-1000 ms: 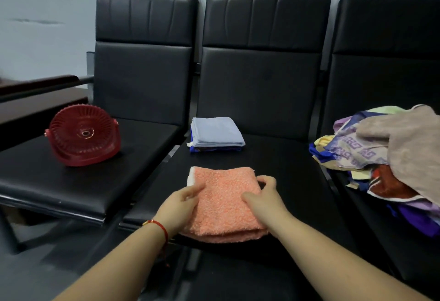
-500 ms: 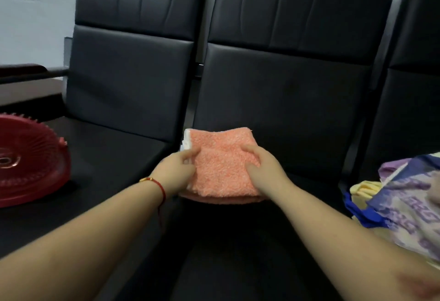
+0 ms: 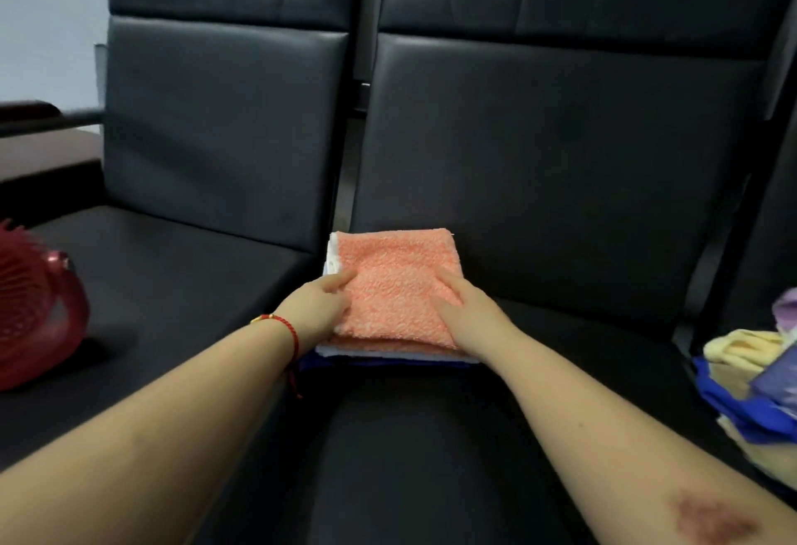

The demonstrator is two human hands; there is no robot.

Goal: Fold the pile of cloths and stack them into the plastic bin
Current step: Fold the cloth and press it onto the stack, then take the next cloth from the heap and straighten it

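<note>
A folded orange terry cloth [image 3: 396,285] lies on top of a small stack of folded cloths [image 3: 388,356], whose pale blue and dark blue edges show beneath it, at the back of the middle black seat [image 3: 431,436]. My left hand [image 3: 315,311] grips the orange cloth's left side, thumb on top. On the right side my right hand [image 3: 465,307] holds it the same way. The unfolded pile of cloths [image 3: 750,385], yellow, blue and purple, shows at the right edge. No plastic bin is in view.
A red fan [image 3: 34,307] lies on the left seat [image 3: 172,285]. Black padded backrests [image 3: 552,165] rise right behind the stack. A dark armrest [image 3: 39,117] and a pale wall are at the far left.
Both hands lifted the folded orange cloth from the front of the middle seat and carried it back onto the blue folded stack. The view moved closer and turned left.
</note>
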